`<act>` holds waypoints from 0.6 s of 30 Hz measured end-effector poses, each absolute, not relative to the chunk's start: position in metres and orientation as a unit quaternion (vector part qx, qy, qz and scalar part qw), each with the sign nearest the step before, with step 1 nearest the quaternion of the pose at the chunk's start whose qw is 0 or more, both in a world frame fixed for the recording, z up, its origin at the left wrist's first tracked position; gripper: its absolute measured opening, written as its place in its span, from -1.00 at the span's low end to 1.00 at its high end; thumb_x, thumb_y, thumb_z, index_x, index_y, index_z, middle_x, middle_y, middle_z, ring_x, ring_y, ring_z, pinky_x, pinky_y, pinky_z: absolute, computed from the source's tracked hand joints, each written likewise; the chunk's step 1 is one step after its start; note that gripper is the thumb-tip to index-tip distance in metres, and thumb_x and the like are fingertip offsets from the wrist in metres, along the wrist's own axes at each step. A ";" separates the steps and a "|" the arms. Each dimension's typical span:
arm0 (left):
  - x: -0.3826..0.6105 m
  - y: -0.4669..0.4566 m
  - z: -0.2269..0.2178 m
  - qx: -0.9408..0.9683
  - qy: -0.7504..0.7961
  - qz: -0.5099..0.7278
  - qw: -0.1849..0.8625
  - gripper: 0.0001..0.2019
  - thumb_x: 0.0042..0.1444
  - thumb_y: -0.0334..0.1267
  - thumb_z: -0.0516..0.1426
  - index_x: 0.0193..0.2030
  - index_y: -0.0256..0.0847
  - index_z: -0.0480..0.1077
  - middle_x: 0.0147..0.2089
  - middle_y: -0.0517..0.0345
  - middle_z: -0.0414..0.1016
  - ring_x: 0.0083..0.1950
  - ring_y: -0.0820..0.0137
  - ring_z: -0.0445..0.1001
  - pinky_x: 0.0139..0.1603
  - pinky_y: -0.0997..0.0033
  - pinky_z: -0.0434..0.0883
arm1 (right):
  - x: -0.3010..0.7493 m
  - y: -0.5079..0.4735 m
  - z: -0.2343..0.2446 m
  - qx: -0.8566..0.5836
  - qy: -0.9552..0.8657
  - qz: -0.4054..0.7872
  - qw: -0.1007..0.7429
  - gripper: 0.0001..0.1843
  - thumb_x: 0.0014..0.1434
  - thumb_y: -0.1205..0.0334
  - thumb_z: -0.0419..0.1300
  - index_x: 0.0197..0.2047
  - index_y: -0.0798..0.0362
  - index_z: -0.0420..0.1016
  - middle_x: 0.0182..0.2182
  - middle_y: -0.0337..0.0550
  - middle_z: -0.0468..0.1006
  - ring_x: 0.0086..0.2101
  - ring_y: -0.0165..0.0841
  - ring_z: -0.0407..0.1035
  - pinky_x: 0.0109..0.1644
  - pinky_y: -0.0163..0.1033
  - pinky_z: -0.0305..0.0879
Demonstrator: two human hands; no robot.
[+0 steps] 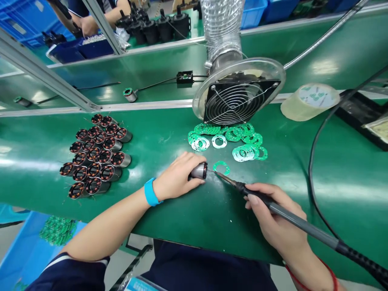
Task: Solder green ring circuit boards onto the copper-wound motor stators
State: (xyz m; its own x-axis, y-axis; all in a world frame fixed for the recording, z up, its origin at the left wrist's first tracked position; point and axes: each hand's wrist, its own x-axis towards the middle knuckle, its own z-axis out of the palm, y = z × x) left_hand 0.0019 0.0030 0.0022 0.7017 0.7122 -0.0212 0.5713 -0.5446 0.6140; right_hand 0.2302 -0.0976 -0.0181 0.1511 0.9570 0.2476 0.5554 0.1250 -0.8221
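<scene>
A green tabletop [163, 137] fills most of the view. At its far side, an extractor fan [232, 107] in a clear round hood hangs below a silvery flexible duct [222, 28]. To the left stands a cluster of motor stators [94, 153], metal cylinders with copper-coloured windings showing. At the front right, a long soldering iron [303, 224] slants toward the middle; the right hand's [279, 214] grip pinches its handle between thumb and fingers. Near the centre, the left hand [176, 176], above a blue wristband [151, 192], has its grip closed around a single stator [199, 171], tipped on its side, windings facing right. Beyond it, loose ring-shaped circuit boards [239, 131] overlap beneath the fan. One separate green ring [221, 163] lies nearer, just beside the iron's tip. A thin wire pokes from the stator toward that tip; contact is too small to tell.
</scene>
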 end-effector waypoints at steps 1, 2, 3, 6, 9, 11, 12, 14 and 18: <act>0.002 0.003 0.002 0.873 0.368 0.113 0.300 -0.67 0.15 -0.31 0.18 0.05 -0.21 0.27 0.01 -0.01 0.42 -0.01 0.22 0.34 0.05 0.19 0.33 | 0.230 -0.097 -0.018 -0.622 -0.607 0.234 0.435 -0.88 0.20 0.17 0.17 -0.24 -0.02 0.51 -0.58 -0.29 0.50 -0.61 -0.41 0.42 -0.54 -0.32 0.36; 0.002 0.003 0.001 0.874 0.368 0.109 0.297 -0.67 0.16 -0.30 0.17 0.05 -0.21 0.27 0.01 -0.01 0.42 0.00 0.21 0.34 0.05 0.19 0.32 | 0.231 -0.097 -0.018 -0.625 -0.605 0.237 0.433 -0.88 0.20 0.17 0.17 -0.24 -0.02 0.51 -0.59 -0.30 0.50 -0.61 -0.41 0.41 -0.56 -0.33 0.34; 0.002 0.003 0.001 0.876 0.367 0.107 0.294 -0.68 0.16 -0.29 0.17 0.06 -0.20 0.27 0.01 -0.01 0.42 0.00 0.21 0.34 0.05 0.19 0.32 | 0.231 -0.097 -0.018 -0.628 -0.602 0.238 0.433 -0.87 0.20 0.17 0.17 -0.24 -0.02 0.51 -0.60 -0.30 0.49 -0.62 -0.41 0.41 -0.59 -0.34 0.32; 0.002 0.003 0.001 0.882 0.361 0.108 0.284 -0.68 0.17 -0.27 0.16 0.06 -0.21 0.28 0.01 -0.01 0.42 -0.02 0.22 0.33 0.05 0.19 0.31 | 0.232 -0.098 -0.019 -0.634 -0.600 0.233 0.429 -0.87 0.21 0.17 0.16 -0.24 -0.02 0.51 -0.62 -0.30 0.49 -0.63 -0.41 0.42 -0.63 -0.35 0.28; 0.002 0.003 0.000 0.885 0.357 0.110 0.278 -0.68 0.18 -0.28 0.16 0.07 -0.22 0.28 0.00 -0.01 0.42 -0.03 0.22 0.33 0.04 0.21 0.30 | 0.232 -0.098 -0.020 -0.624 -0.618 0.212 0.428 -0.89 0.22 0.19 0.16 -0.23 -0.03 0.50 -0.61 -0.30 0.51 -0.63 -0.41 0.44 -0.62 -0.35 0.30; 0.002 0.003 0.000 0.885 0.357 0.107 0.277 -0.68 0.18 -0.27 0.15 0.07 -0.22 0.29 0.00 -0.01 0.42 -0.03 0.22 0.33 0.04 0.21 0.30 | 0.231 -0.099 -0.020 -0.615 -0.637 0.184 0.427 -0.90 0.23 0.21 0.15 -0.23 -0.04 0.49 -0.59 -0.30 0.53 -0.63 -0.42 0.44 -0.59 -0.36 0.33; 0.002 0.003 0.000 0.885 0.359 0.105 0.277 -0.68 0.18 -0.27 0.15 0.07 -0.21 0.29 0.00 -0.01 0.42 -0.03 0.22 0.33 0.04 0.21 0.30 | 0.230 -0.099 -0.020 -0.609 -0.650 0.166 0.423 -0.91 0.23 0.21 0.15 -0.23 -0.04 0.49 -0.56 -0.29 0.55 -0.63 -0.43 0.44 -0.56 -0.35 0.35; 0.003 0.003 0.000 0.885 0.362 0.101 0.276 -0.68 0.18 -0.27 0.15 0.07 -0.19 0.29 0.00 0.00 0.42 -0.02 0.22 0.33 0.04 0.20 0.29 | 0.228 -0.101 -0.020 -0.598 -0.676 0.128 0.412 -0.92 0.23 0.22 0.16 -0.24 -0.05 0.48 -0.50 -0.26 0.59 -0.60 -0.42 0.45 -0.49 -0.33 0.40; 0.003 0.003 0.000 0.888 0.358 0.100 0.271 -0.68 0.18 -0.28 0.15 0.07 -0.21 0.29 0.02 -0.01 0.42 -0.01 0.22 0.33 0.05 0.20 0.28 | 0.226 -0.104 -0.021 -0.568 -0.717 0.081 0.395 -0.91 0.21 0.28 0.16 -0.22 -0.06 0.48 -0.45 -0.22 0.62 -0.53 -0.39 0.50 -0.39 -0.30 0.46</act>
